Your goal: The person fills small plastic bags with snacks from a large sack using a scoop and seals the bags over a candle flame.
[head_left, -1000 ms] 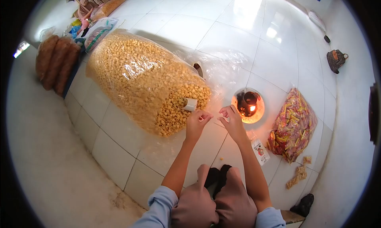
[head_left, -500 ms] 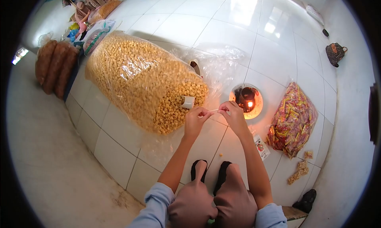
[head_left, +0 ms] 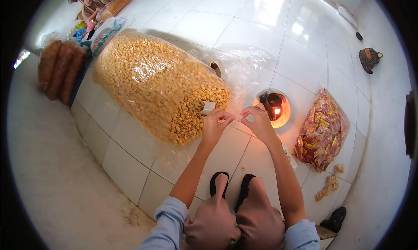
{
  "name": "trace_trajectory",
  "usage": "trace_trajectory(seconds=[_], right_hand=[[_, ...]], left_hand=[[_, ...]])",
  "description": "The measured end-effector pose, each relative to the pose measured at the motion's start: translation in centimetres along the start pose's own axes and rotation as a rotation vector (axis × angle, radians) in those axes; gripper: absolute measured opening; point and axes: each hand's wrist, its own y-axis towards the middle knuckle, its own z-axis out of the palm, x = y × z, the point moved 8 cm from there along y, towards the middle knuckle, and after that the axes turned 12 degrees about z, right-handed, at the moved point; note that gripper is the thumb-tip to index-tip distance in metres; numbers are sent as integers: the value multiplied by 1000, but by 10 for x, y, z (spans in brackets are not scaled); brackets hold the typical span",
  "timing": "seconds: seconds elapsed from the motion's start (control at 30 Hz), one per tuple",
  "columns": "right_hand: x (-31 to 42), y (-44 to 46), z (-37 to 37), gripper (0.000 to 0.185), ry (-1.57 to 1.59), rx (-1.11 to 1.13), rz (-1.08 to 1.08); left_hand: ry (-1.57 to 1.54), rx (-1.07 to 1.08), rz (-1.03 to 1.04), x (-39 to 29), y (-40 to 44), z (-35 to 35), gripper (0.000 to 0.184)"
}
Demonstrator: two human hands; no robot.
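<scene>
My left hand (head_left: 214, 126) is closed in a pinch beside a white cup (head_left: 207, 108) lying in the puffed snacks. Across a small gap, my right hand (head_left: 260, 123) also pinches, thumb against forefinger, just short of a small lit burner (head_left: 274, 100). Something thin and pale seems to be at the fingertips, too faint to make out. The burner's flame (head_left: 277, 111) glows on a round plate (head_left: 284, 121). A large clear bag of yellow puffed snacks (head_left: 152, 82) lies open-ended at the left of my hands.
At right lies a clear bag of red and yellow packets (head_left: 322, 134), with several small snack packs (head_left: 328, 189) below it. Brown filled bags (head_left: 61, 71) lean by the left wall. A patterned backpack (head_left: 370, 60) rests by the right wall. A person (head_left: 90, 10) sits at the far left.
A thin pale strip stretched between my fingertips before; now it barely shows. My hands are slightly farther apart, the right fingers bent into a rounder pinch. The view has shifted slightly.
</scene>
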Motion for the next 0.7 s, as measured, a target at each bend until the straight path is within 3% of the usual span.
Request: trace_trajectory(seconds=[0.13, 0.23, 0.3, 0.33, 0.4, 0.53, 0.7], right_hand=[[5, -4, 0, 14, -115, 15, -92], [-5, -9, -5, 12, -33, 26, 38], [-4, -11, -8, 14, -142, 31, -47], [-4, -11, -8, 14, -143, 31, -47], [-24, -10, -3, 18, 203, 138, 245], [-34, -11, -10, 21, 384, 150, 298], [-42, -13, -13, 25, 542, 294, 271]], left_hand=[[-10, 95, 140, -10, 4, 11, 13], [6, 87, 175, -11, 6, 12, 17], [-128, 215, 100, -8, 7, 22, 40], [-129, 215, 100, -13, 7, 24, 40], [1, 307, 74, -22, 4, 35, 62], [245, 480, 197, -18, 0, 47, 75], [209, 822, -48, 0, -4, 52, 84]])
